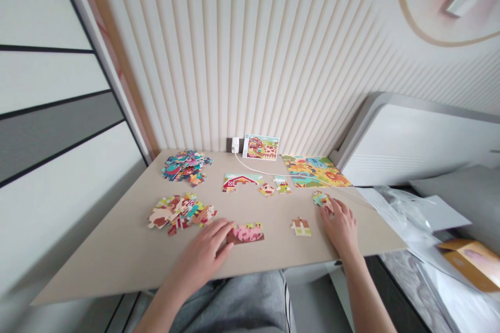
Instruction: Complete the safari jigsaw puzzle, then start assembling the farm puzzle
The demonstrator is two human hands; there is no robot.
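Note:
My left hand (205,252) rests on the beige tabletop (109,265), its fingertips against the end of a joined pink-and-brown jigsaw section (246,234). My right hand (339,226) pinches a small jigsaw piece (322,201) at its fingertips. Between my hands lies a cream-and-brown piece (300,227). Farther off are a joined barn section (241,182) and two loose pieces (266,190) (282,185). Two heaps of loose pieces (182,214) (186,166) lie left. A colourful assembled animal puzzle (315,171) lies back right.
A farm picture card (260,147) leans against the ribbed wall, beside a white plug (235,144) whose cable crosses the table's back. Clear plastic and papers (402,218) and a tan envelope (472,265) lie past the right edge. A panelled cabinet (58,99) stands left.

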